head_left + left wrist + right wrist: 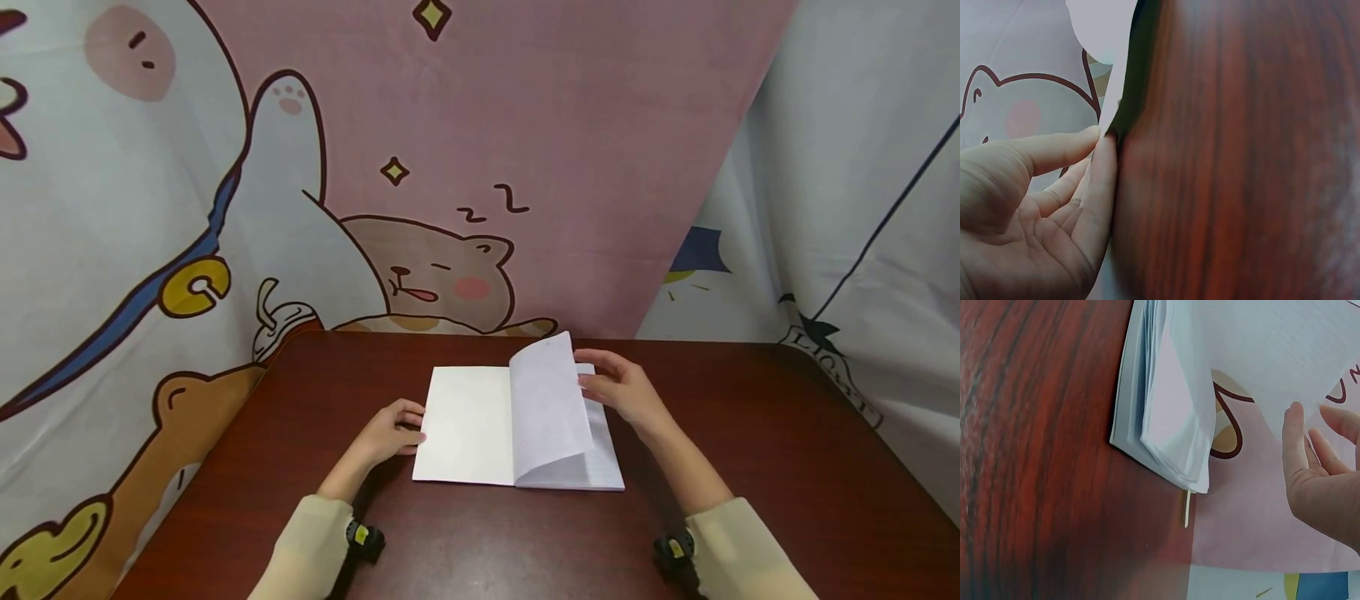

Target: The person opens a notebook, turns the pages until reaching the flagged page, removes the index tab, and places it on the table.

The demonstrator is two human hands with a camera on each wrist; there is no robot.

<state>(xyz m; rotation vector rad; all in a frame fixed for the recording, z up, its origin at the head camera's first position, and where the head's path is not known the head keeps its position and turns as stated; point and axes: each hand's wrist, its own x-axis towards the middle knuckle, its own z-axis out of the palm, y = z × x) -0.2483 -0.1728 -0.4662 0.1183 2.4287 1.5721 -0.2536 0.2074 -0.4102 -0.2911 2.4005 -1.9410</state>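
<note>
The white notebook (pixel 471 425) lies open on the brown tabletop (pixel 450 542), and one loose-looking page (pixel 551 408) stands up and bends over its right side. The left hand (pixel 390 432) pinches the left edge of the book between thumb and finger. The right hand (pixel 622 392) is right beside the raised page, its thumb and finger apart; I cannot tell if they touch the paper. The page could flop back, since nothing seems to grip it tightly. A hard pull might crease or rip it, and a tug from the left could slide the book. Behind is a cartoon cloth (pixel 600 167).
</note>
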